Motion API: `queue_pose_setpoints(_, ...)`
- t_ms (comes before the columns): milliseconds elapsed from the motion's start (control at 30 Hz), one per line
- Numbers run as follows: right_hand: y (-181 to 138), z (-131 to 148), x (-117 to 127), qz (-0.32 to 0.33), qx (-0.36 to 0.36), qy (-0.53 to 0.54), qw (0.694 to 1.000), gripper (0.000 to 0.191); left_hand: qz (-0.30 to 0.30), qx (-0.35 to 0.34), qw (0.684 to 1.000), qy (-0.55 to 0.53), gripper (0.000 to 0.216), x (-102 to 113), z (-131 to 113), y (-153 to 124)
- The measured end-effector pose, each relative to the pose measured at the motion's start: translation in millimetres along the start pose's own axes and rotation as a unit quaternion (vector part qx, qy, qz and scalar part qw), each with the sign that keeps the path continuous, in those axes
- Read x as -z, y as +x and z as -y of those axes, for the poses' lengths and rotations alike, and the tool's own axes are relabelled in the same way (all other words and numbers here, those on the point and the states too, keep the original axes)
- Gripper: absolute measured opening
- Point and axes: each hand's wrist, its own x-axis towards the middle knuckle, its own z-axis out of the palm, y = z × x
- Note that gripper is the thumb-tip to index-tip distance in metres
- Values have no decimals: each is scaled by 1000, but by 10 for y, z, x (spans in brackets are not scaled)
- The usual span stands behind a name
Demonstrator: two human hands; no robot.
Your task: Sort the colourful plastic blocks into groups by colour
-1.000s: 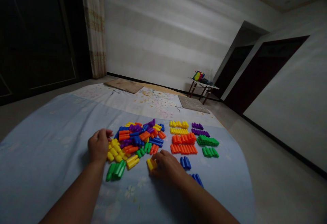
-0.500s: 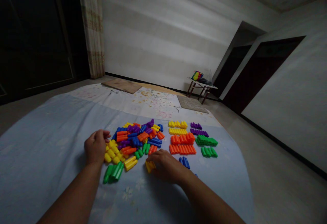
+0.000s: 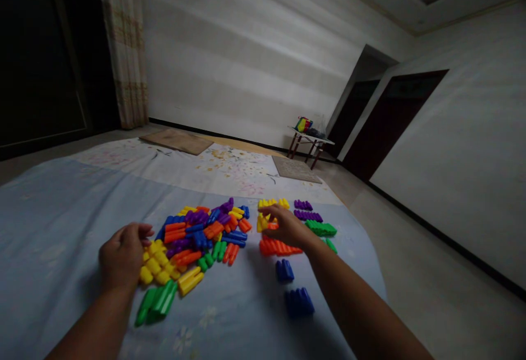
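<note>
Over the yellow row (image 3: 273,204) on the blue sheet (image 3: 61,212), pinching a yellow block (image 3: 263,223) with right hand (image 3: 287,227) fingers (image 3: 272,212); resting left hand (image 3: 122,256) loosely curled against the mixed pile (image 3: 205,231), grasp impossible to tell.

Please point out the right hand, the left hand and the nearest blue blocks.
right hand (image 3: 287,227): head view, back of hand.
left hand (image 3: 122,256): head view, back of hand.
nearest blue blocks (image 3: 299,302): head view, middle of the group.

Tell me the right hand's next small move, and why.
Probably lower the yellow block into the yellow row and let go: the right hand hangs over the colour-sorted rows, its fingers seemingly pinching that block.
</note>
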Motion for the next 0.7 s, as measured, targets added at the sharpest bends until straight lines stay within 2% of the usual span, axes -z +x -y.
queue_pose_setpoints(167, 272, -615, 302, -5, -125, -91, 988, 51, 1, 3, 1000, 9, 24, -2, 19, 8)
queue_pose_setpoints(333, 406, -1031, 312, 31, -179, -121, 976, 55, 1, 4, 1000, 4, 23, -6, 23, 16)
queue_pose_setpoints(533, 505, -1216, 236, 86, -206, -135, 965, 57, 3, -8, 1000, 10, 23, -10, 67, 34)
queue_pose_setpoints(700, 512, -1237, 222, 94, -212, -148, 961, 55, 7, -9, 1000, 12, 24, 6, 73, 34)
